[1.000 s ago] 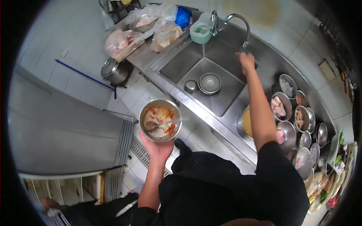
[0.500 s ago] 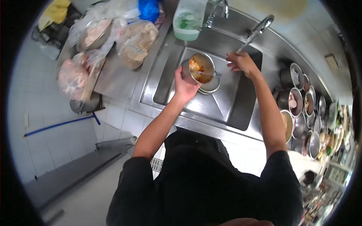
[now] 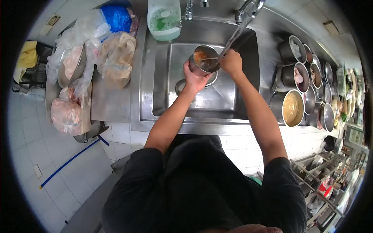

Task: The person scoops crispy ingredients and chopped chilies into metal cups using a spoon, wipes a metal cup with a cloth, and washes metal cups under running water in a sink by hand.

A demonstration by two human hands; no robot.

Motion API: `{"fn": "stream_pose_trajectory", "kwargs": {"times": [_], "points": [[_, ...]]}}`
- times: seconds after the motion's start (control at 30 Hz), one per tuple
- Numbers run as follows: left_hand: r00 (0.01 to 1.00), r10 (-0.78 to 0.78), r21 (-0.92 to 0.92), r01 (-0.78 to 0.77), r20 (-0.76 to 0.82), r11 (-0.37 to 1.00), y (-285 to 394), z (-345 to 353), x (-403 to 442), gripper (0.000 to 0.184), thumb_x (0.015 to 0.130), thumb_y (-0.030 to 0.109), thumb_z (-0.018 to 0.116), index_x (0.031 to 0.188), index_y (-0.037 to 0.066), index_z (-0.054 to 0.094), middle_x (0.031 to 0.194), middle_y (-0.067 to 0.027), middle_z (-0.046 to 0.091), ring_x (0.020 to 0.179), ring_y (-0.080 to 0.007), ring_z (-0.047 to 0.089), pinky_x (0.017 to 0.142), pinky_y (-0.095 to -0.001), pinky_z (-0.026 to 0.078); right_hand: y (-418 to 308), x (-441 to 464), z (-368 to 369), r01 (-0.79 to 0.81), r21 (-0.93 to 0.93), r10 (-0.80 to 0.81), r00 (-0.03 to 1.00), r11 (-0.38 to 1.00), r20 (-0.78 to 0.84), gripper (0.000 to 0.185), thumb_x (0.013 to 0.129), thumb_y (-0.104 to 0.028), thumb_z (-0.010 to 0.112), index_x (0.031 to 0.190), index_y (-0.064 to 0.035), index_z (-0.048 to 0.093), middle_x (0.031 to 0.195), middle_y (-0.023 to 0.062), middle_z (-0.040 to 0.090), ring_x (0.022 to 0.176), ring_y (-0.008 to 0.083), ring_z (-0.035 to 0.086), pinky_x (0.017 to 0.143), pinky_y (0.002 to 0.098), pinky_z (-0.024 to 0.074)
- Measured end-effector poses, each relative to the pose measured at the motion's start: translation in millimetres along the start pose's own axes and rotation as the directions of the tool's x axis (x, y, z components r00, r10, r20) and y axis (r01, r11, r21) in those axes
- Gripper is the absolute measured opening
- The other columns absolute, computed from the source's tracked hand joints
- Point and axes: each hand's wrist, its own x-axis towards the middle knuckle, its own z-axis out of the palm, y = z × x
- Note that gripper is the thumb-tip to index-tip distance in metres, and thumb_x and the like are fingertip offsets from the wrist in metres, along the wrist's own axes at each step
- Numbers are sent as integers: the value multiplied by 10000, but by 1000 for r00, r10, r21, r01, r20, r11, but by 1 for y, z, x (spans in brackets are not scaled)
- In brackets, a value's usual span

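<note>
Over the steel sink [image 3: 241,101], my left hand [image 3: 194,80] grips a metal bowl [image 3: 200,66] from below, tilted, with orange-red residue inside. A spoon handle [image 3: 210,58] sticks out of the bowl toward my right hand [image 3: 231,62], whose fingers are closed at the bowl's right rim around the spoon's end. Water [image 3: 236,35] streams from the faucet [image 3: 248,9] down to my right hand and the bowl. Behind the bowl, other small metal bowls [image 3: 180,86] lie in the sink, partly hidden.
A green-tinted soapy container [image 3: 165,23] stands at the sink's back left. Bagged meat [image 3: 67,115] and other bags [image 3: 116,58] lie on the left counter. Several metal bowls of food, one with yellowish contents [image 3: 292,108], line the right counter.
The view has turned toward the sink. My left hand has brought the bowl over it, and my right hand has moved from the faucet to the spoon. Water now runs.
</note>
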Motion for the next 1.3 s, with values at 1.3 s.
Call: {"fn": "stream_pose_trajectory", "kwargs": {"times": [1.3], "points": [[887, 186, 168, -125, -422, 978, 27, -55, -55, 617, 756, 528, 526, 1241, 170, 398, 1252, -95, 445, 1172, -274, 421, 1000, -479, 288, -11, 14, -32, 424, -327, -422, 903, 844, 81, 124, 699, -111, 578, 761, -52, 668, 837, 179, 629, 796, 353, 618, 726, 424, 503]]}}
